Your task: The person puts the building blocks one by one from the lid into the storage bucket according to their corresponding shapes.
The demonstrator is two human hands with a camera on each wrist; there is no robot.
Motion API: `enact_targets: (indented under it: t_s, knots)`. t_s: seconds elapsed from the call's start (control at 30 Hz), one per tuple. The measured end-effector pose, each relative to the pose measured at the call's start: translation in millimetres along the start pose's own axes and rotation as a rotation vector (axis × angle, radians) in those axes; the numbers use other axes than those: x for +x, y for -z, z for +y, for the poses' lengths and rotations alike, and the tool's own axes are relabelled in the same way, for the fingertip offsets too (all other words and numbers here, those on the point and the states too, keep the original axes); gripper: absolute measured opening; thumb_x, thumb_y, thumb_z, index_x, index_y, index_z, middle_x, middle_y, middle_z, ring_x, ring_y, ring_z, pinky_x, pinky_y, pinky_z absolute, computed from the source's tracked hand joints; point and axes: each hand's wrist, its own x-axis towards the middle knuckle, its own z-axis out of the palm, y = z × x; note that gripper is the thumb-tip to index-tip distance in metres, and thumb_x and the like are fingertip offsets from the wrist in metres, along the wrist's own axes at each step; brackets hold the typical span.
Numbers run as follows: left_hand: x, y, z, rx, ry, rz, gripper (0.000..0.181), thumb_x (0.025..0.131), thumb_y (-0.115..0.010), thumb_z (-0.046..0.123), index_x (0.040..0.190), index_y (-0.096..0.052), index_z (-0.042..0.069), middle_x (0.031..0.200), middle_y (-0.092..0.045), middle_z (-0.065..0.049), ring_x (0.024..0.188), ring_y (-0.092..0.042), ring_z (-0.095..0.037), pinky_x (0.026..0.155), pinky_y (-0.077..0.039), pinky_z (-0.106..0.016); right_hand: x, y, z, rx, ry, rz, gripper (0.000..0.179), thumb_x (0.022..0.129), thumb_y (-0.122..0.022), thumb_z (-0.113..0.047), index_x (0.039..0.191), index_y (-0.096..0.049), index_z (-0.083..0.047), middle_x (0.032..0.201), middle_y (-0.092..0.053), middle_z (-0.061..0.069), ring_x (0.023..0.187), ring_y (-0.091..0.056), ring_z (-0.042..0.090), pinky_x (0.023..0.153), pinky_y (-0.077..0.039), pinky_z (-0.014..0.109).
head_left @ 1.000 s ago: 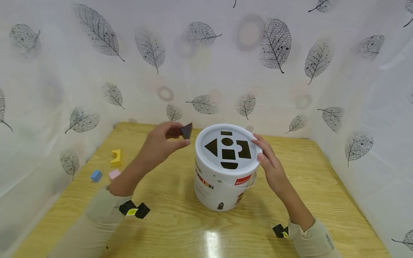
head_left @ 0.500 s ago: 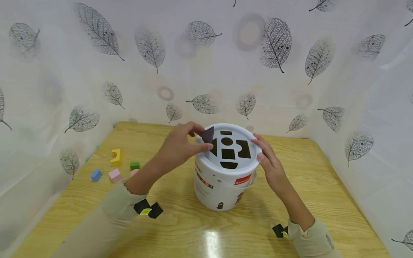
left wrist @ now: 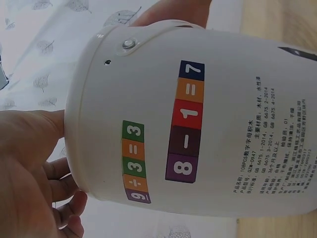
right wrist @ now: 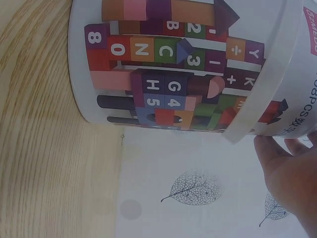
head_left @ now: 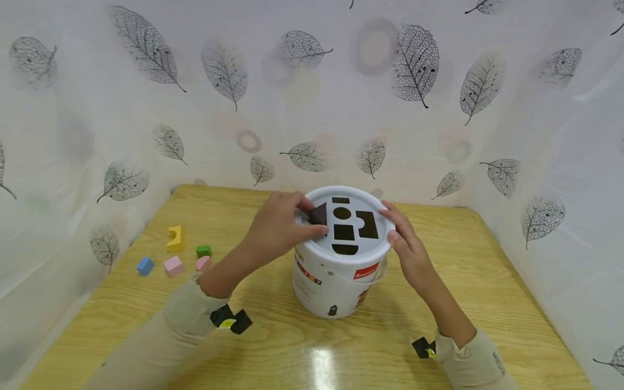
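A white bucket [head_left: 317,287] stands upright, its grey-white lid [head_left: 358,252] cut with several shaped holes. Between thumb and fingers, my left hand [head_left: 275,227] pinches a dark purple triangular block [head_left: 319,214] right over the triangular hole, which the block and fingers mostly cover. Whether the block has entered the hole I cannot tell. My right hand [head_left: 409,249] holds the lid's right rim, thumb and fingers bent at the edge. In the left wrist view the left hand [left wrist: 29,168] is beside the rim, the block hidden. The right wrist view has the right hand [right wrist: 292,173] at the rim.
Left on the wooden table [head_left: 273,346] lie a yellow arch block [head_left: 176,238], a blue block [head_left: 144,266], a pink block [head_left: 173,266], a green block [head_left: 203,251] and a pink rounded block [head_left: 203,263]. A leaf-print curtain [head_left: 312,108] surrounds the table. A handle [head_left: 358,283] hangs on the bucket.
My left hand has carried the triangular block rightward, from beside the bucket to the triangular hole in the lid. The right hand has stayed on the rim.
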Motion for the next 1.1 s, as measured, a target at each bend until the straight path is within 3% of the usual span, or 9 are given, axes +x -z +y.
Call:
enact_targets:
  t_s: [0.4,0.63,1.1]
  knots:
    - [-2.3,0.7,13.8,0.145,0.03,-0.009,0.054,0.078,-0.082,0.056,0.115,-0.067,0.02,0.111,-0.057,0.001,0.105,-0.049,-0.02,0.084,-0.049,-0.041,-1.6,-0.1,-0.5,-0.001,-0.009,0.001,0.044,0.109,-0.035,-0.017,0.152,-0.041,-0.01,0.166,-0.025,0.001,0.155,-0.016,0.016,0.116,-0.027,0.014]
    - [-5.3,3.1,18.1,0.224,0.016,0.003,0.053,0.08,-0.081,0.055,0.116,-0.068,0.018,0.107,-0.061,0.003,0.103,-0.049,-0.021,0.083,-0.047,-0.041,-0.8,-1.0,-0.8,-0.004,-0.013,-0.005,0.044,0.109,-0.035,-0.016,0.152,-0.041,-0.012,0.166,-0.024,0.001,0.155,-0.016,0.018,0.115,-0.028,0.014]
    - [-10.6,6.0,25.0,0.264,0.008,0.01,0.053,0.081,-0.081,0.053,0.116,-0.07,0.016,0.101,-0.062,0.004,0.099,-0.047,-0.021,0.08,-0.045,-0.037,0.0,-2.0,0.2,0.02,-0.016,0.012,0.044,0.109,-0.035,-0.016,0.152,-0.043,-0.013,0.166,-0.024,0.008,0.154,-0.019,0.015,0.114,-0.03,0.013]
